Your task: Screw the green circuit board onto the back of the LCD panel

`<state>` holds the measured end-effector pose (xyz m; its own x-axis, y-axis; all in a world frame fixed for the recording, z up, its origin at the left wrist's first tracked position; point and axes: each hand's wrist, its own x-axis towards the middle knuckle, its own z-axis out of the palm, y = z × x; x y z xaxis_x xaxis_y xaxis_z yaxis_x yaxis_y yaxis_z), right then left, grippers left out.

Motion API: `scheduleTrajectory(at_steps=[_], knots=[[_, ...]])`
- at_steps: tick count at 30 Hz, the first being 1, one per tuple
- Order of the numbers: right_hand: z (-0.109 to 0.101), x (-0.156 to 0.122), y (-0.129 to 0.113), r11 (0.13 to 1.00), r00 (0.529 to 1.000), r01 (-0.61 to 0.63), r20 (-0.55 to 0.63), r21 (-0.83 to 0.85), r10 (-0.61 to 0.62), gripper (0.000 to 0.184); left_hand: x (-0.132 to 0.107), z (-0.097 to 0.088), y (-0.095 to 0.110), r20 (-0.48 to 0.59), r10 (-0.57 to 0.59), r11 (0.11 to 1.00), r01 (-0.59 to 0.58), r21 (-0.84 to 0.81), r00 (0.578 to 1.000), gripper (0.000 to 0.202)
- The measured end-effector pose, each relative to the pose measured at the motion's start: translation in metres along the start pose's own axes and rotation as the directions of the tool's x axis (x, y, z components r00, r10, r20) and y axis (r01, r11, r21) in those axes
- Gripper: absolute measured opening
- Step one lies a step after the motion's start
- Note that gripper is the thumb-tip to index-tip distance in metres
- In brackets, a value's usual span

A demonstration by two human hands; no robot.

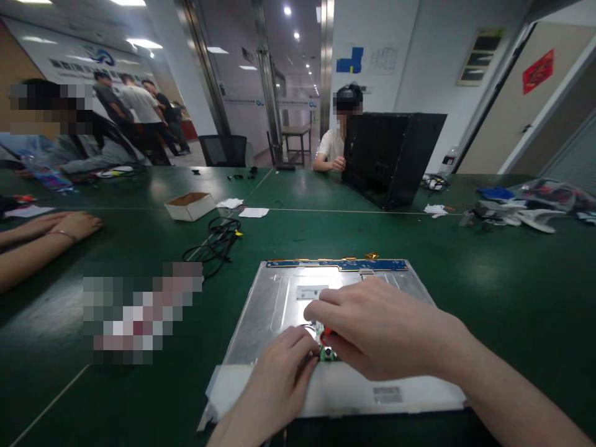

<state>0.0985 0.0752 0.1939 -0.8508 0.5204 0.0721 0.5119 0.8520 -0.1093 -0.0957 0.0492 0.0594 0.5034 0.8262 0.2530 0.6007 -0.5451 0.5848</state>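
Note:
A flat metal-backed display panel (251, 316) lies before me, with a blue circuit strip (307, 265) along its far edge. On its near middle sits a small green circuit board (328, 354), mostly covered by my hands. My right hand (372, 329) is over the board, its fingers closed around a red-orange object (325, 335) whose kind is hidden. At the board's left side, my left hand (288, 366) has its thumb and fingers brought together; what lies between them cannot be made out. A bit of dark wire shows between both hands.
Left of the panel lie a black cable (218, 239) and a blurred-out item (144, 316). Beyond are an open carton (190, 206) and a large black casing (391, 158) with a person behind it. Another person's hands (69, 226) rest at left. Assorted parts (507, 211) lie far right.

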Motion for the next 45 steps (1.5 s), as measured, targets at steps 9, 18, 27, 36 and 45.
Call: scheduleTrajectory(at_steps=[9, 18, 27, 36, 45], knots=[[0.0016, -0.0004, 0.0004, 1.0, 1.0, -0.007, -0.023, -0.004, 0.007, 0.008, -0.0011, 0.0022, -0.0026, -0.009, 0.011, 1.0, -0.012, -0.001, 1.0, 0.023], [0.0017, -0.0005, 0.0016, 1.0, 1.0, -0.01, -0.029, 0.019, 0.011, 0.009, -0.0003, 0.0007, -0.0009, 0.007, 0.008, 1.0, -0.008, -0.019, 1.0, 0.024], [0.0018, -0.0001, 0.001, 1.0, 1.0, -0.006, 0.006, 0.001, 0.006, 0.009, -0.0001, -0.0002, 0.0, 0.027, -0.014, 1.0, 0.014, -0.01, 1.0, 0.018], [0.0019, -0.0012, 0.0011, 1.0, 1.0, 0.014, 0.001, -0.012, -0.014, 0.009, -0.0007, 0.0008, -0.0013, 0.038, -0.016, 1.0, 0.016, -0.007, 0.999, 0.016], [0.0035, -0.0007, 0.0012, 1.0, 1.0, -0.014, -0.018, -0.011, 0.014, 0.007, -0.0003, 0.0017, -0.0024, 0.034, -0.017, 1.0, 0.017, -0.013, 0.999, 0.017]])
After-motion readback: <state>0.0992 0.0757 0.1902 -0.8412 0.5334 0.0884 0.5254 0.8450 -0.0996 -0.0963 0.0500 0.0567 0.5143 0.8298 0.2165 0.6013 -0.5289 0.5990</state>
